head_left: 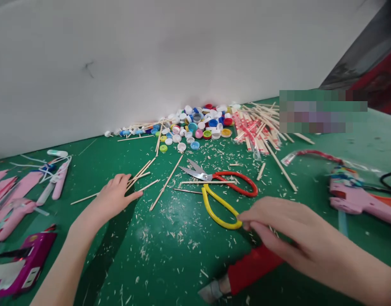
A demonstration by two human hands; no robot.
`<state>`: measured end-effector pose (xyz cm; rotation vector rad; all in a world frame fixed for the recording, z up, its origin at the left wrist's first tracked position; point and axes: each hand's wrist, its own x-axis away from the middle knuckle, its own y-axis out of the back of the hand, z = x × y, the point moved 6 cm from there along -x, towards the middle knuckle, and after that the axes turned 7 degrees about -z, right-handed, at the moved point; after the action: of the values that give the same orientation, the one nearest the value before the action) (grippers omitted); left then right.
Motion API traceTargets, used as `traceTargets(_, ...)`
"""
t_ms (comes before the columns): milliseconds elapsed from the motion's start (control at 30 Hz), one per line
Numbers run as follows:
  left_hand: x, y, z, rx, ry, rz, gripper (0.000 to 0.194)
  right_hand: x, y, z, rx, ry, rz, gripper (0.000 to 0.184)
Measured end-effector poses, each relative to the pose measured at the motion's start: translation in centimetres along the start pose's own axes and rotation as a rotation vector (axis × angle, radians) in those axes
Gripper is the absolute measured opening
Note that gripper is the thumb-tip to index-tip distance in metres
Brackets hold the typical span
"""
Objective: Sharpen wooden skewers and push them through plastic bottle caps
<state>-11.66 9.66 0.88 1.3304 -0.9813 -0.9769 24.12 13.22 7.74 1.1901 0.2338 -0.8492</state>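
Observation:
My left hand (pixel 117 195) rests on the green table over several thin wooden sticks (pixel 141 172). Its thumb is spread away from the fingers, and the fingertips touch the sticks. At the right, the fingertips of my right hand (pixel 284 229) are pinched at the yellow handle of the scissors (pixel 222 214). The blades are parted, pointing left, and the other handle is red. A loose stick lies across the scissors, with a thin metal rod beside them. Below my right hand is a red-handled knife (pixel 252 267), partly hidden and blurred.
Many coloured bottle caps (pixel 195 127) are heaped against the white wall. Chopsticks in red-printed wrappers (pixel 252 127) lie right of them. Pink glue guns (pixel 357 197) sit at both sides, with a purple device (pixel 26 263) at lower left. Wood shavings litter the table.

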Motion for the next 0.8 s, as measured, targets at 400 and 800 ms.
traceTargets(400,0.5,0.3,-4.4,-0.165,-0.180,-0.073,0.034,1.7,0.2,-1.8,0.142,0.123,-0.104,0.022)
traceTargets(800,1.3,2.5,-6.5,-0.041,0.062,-0.081,0.036,1.9,-0.5,-2.2,0.221,0.103,-0.071,0.013)
